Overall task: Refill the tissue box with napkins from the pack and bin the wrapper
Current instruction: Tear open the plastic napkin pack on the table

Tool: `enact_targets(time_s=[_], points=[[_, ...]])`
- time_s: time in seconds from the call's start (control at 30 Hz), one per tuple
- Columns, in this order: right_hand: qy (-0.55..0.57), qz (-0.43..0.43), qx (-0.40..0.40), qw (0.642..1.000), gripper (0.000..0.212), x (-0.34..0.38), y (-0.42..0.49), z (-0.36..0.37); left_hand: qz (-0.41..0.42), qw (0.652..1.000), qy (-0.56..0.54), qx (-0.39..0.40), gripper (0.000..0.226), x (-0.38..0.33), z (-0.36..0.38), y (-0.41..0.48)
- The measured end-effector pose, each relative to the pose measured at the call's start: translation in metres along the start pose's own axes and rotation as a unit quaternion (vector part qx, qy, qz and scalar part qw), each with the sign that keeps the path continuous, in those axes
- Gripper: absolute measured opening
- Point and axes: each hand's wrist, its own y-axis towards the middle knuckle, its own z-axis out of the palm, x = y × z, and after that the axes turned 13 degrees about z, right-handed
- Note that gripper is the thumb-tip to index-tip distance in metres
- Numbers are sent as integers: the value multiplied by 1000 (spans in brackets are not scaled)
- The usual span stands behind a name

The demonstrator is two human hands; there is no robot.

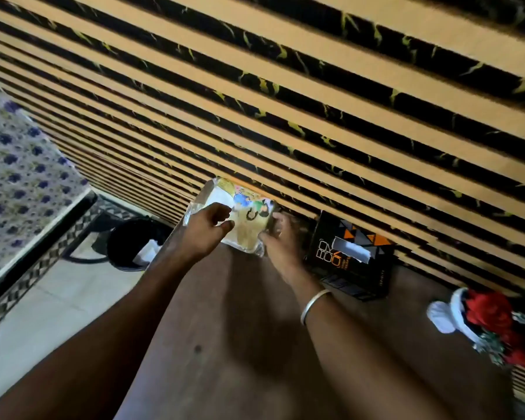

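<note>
Fingers (226, 224) of the left hand (205, 230) curl down onto the top of the napkin pack (244, 207), pinching at its clear wrapper near the left end. The right hand (281, 237) grips the pack's right end, with the thumb on the near side and the other fingers wrapped round the far edge. A silver bangle (314, 304) sits on the right wrist. The pack is printed in yellow, blue and green, with white napkins showing through the clear film at its left. It is held between the two hands at the far edge of the brown wooden table (225, 344), close against the slatted wall (285, 101) of tan strips and black marbled gaps; whether it rests on the table or is lifted cannot be told.

Just beside the right hand, on the table against the wall, stands the black tissue box (350, 256) with orange triangles and an open slot in its top. Further right along the table lies a white pot of red flowers (491, 319). Left of the table, on the pale tiled floor, stands a black bin (128, 241), with something white showing inside it. A blue-flowered cloth (19, 177) covers a surface at far left.
</note>
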Motion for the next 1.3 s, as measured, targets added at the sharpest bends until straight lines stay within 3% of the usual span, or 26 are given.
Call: enact_targets(time_s=[0.23,0.33,0.43,0.57,0.73,0.87,1.07,1.3], points=[[6,83,44,996,87,-6,28,25,-28,995,81,49,44,25,1,19],[14,108,50,993,98,-26,49,37,21,995,90,-34,46,31,1,21],[20,101,48,994,102,-24,49,37,54,979,166,-104,62,49,0,32],[56,111,70,990,102,-4,33,32,-48,979,194,-27,78,66,3,46],[32,103,54,993,94,1,22,28,-77,984,160,-12,75,80,-1,44],[21,94,53,994,92,0,-9,23,-83,990,114,-29,56,67,-10,18],[74,72,69,992,89,-19,-95,27,-67,992,85,-58,60,58,-40,-60],[47,25,25,998,87,-83,-185,46,-65,990,39,-121,52,59,-54,-164]])
